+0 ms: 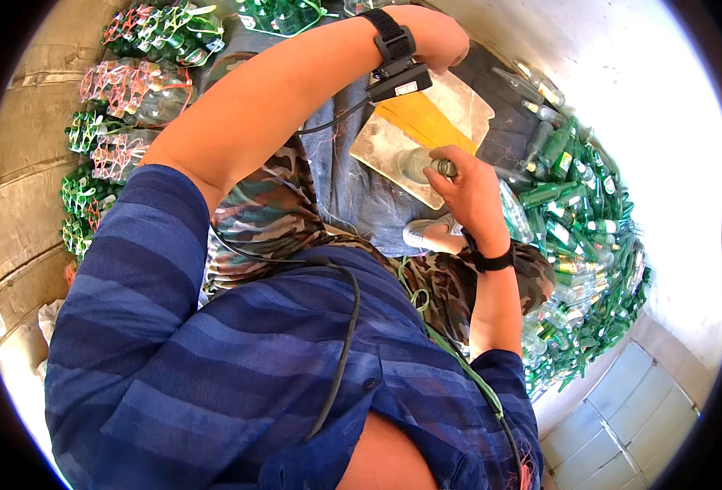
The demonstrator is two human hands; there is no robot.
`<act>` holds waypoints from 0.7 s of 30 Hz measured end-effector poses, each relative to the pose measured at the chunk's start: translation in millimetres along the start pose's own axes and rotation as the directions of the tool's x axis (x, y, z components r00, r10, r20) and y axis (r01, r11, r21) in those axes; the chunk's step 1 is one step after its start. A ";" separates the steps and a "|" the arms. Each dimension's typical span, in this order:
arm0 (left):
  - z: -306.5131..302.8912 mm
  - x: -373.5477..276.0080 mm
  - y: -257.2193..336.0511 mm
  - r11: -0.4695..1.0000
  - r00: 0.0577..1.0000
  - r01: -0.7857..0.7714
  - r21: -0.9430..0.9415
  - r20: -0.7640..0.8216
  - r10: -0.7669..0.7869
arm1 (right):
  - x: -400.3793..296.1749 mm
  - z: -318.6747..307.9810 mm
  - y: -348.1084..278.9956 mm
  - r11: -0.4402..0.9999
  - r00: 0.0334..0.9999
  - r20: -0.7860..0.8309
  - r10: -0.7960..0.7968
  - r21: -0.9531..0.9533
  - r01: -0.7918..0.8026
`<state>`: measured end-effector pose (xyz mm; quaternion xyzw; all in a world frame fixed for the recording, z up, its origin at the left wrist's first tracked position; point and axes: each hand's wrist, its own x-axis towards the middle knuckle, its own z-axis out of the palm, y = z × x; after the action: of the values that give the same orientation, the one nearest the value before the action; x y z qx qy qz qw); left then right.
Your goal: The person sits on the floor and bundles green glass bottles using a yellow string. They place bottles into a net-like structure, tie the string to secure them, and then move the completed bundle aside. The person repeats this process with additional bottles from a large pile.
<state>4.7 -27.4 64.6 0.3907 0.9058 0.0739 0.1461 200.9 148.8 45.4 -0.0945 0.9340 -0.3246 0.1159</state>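
Note:
My right hand (471,190) grips the neck of a clear glass bottle (414,165), which stands on a worn pale board (376,144). Across the board lies a yellow strip (425,122), beside the bottle. My left hand (443,40) is bent over the far edge of the board, with its fingers pointing down and mostly hidden, so what it touches cannot be told. A black strap with a small black box (400,84) is around my left wrist, and another black strap (492,260) circles my right wrist.
A large heap of loose green and clear bottles (575,226) lies on the right against a pale wall. Bundles of bottles tied with coloured string (137,86) stand along the left, more green bottles (281,15) at the top. A dark cable (351,318) runs over my shirt.

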 end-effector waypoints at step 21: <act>0.1 7.2 2.3 0.998 0.993 0.009 0.057 0.114 -0.016 | 0.1 -12.9 8.5 0.998 0.993 0.093 0.068 0.009 -0.070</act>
<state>1.6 -20.5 63.7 0.3926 0.9001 0.0249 0.1872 196.4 162.8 49.9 -0.0764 0.9283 -0.3215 0.1708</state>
